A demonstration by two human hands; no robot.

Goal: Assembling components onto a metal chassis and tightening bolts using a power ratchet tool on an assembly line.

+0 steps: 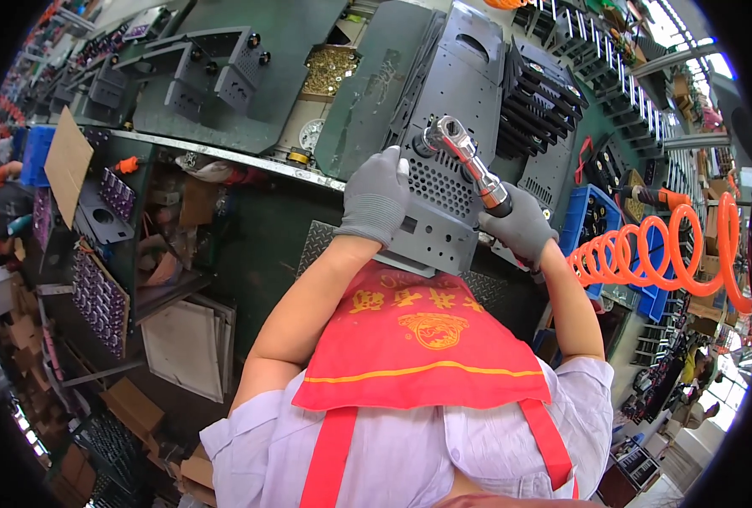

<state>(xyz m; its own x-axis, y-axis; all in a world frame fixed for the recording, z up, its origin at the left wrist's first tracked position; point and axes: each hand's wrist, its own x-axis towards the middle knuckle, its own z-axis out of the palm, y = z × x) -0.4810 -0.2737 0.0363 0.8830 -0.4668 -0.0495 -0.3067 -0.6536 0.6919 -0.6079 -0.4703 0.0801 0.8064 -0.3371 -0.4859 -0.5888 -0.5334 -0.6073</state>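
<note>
Where the near end of a perforated dark grey metal panel [467,93] is turned toward the wearer, a red apron [427,385] with yellow print is worn over a pale lilac shirt [410,449]. The panel is laid lengthwise away from the body, between both hands. At its left edge the left hand [374,199], in a grey glove, is placed; two pale fingertips are seen slightly apart, but whether the edge is gripped or merely steadied cannot be told. At its right edge the right hand [520,224], gloved likewise, is noted with fingers closed around the dark handle end of a silver ratchet wrench [469,158]. The wrench is slanted over the panel, head outermost; a dark round part [424,146] is seen just beside that head. Contact between head and panel cannot be confirmed. Right of the panel, a blue bin [572,213] is stocked with dark parts; farther right, an orange coiled hose [596,273] is strung. Black brackets [537,106] are stacked just right of the panel's far half. Left of that half, brass-coloured hardware [329,72] is heaped; farther left, bent grey brackets [236,80] are stood on a green bench top [283,42]
</note>
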